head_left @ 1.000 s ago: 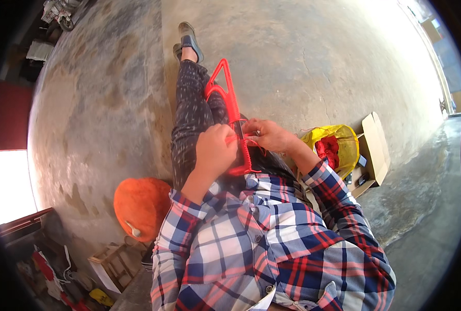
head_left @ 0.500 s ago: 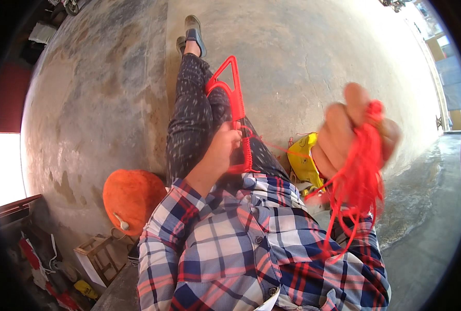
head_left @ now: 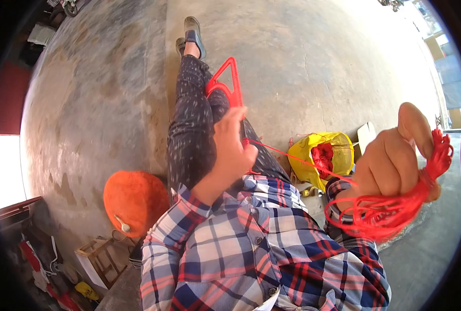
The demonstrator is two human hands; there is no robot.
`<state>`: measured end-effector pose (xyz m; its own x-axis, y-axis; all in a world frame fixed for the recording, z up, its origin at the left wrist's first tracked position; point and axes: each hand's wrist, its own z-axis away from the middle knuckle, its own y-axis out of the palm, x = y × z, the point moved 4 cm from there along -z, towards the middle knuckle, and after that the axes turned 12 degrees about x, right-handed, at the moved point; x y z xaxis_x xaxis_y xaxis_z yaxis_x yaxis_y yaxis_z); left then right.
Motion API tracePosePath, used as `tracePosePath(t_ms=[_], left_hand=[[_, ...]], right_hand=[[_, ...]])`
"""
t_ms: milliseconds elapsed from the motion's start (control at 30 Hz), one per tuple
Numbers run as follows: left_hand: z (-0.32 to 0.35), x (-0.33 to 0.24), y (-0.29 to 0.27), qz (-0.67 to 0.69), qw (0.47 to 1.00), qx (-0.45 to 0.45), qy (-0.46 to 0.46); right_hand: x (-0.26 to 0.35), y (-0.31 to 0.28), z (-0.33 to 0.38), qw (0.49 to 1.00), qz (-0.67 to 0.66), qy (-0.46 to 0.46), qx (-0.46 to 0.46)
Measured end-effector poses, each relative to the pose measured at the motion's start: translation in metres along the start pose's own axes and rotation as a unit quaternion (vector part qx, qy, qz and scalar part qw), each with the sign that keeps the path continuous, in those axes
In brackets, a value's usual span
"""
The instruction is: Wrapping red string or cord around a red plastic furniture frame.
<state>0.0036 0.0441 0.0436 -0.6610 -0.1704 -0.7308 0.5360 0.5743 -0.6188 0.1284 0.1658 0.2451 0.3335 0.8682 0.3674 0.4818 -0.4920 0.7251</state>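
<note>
Up closest comes the right hand, lifted well out from the left and clamped on a looped skein of red cord that spills back below it. The plaid shirt fills the space behind both hands. Across goes a strand, running from the skein's side to the left hand, which is at the red toothed frame; whether it grips, I can't tell. That frame pokes out beyond its fingers, over the dark patterned trousers. Between the hands, on the floor, sits a yellow bag with red cord inside. Left of the left hand, there's a rounded orange thing; farthest ahead, a shoe.
</note>
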Motion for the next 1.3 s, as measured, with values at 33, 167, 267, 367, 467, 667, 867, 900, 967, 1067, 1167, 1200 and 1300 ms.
tracePosePath(t_ms=[33, 167, 267, 367, 467, 667, 867, 900, 967, 1067, 1167, 1200, 1300], left_hand=[[0.002, -0.007, -0.006, 0.035, 0.999, 0.025, -0.014], [0.007, 0.038, -0.011, 0.157, 0.975, -0.019, -0.155], [0.021, 0.092, -0.004, 0.167, 0.954, 0.030, -0.247], [0.026, 0.084, 0.015, 0.142, 0.920, 0.159, -0.329], [0.025, 0.074, 0.009, 0.097, 0.953, 0.098, -0.270], [0.004, 0.050, -0.017, 0.432, 0.835, 0.030, -0.339], [-0.010, 0.029, -0.010, 0.592, 0.730, 0.060, -0.336], [-0.005, 0.043, -0.005, 0.539, 0.763, 0.073, -0.350], [0.004, 0.060, 0.012, 0.488, 0.796, 0.043, -0.356], [0.008, 0.061, 0.023, 0.465, 0.799, -0.011, -0.381], [0.015, 0.080, 0.041, 0.549, 0.728, 0.042, -0.409], [0.015, 0.080, 0.043, 0.549, 0.727, 0.045, -0.409], [0.017, 0.078, 0.040, 0.526, 0.755, 0.040, -0.390]], right_hand=[[-0.001, -0.015, 0.000, 0.997, 0.068, -0.011, 0.041], [-0.007, -0.076, 0.050, 0.812, 0.567, 0.103, -0.096], [-0.051, -0.122, 0.048, 0.593, 0.733, 0.331, -0.026], [-0.087, -0.171, 0.076, 0.460, 0.804, 0.377, 0.033], [-0.119, -0.200, 0.091, 0.545, 0.699, 0.454, -0.084], [-0.104, -0.189, 0.083, 0.731, 0.551, 0.320, -0.245], [-0.074, -0.168, 0.072, 0.796, 0.562, 0.118, -0.193], [-0.065, -0.171, 0.072, 0.885, 0.386, 0.073, -0.252], [-0.029, -0.146, 0.067, 0.917, 0.291, -0.004, -0.273], [0.008, -0.111, 0.075, 0.961, 0.236, -0.002, -0.147], [0.003, -0.068, 0.086, 0.945, 0.284, 0.019, -0.162], [0.004, -0.055, 0.098, 0.893, 0.372, 0.054, -0.247], [0.027, -0.056, 0.122, 0.817, 0.448, 0.061, -0.358]])
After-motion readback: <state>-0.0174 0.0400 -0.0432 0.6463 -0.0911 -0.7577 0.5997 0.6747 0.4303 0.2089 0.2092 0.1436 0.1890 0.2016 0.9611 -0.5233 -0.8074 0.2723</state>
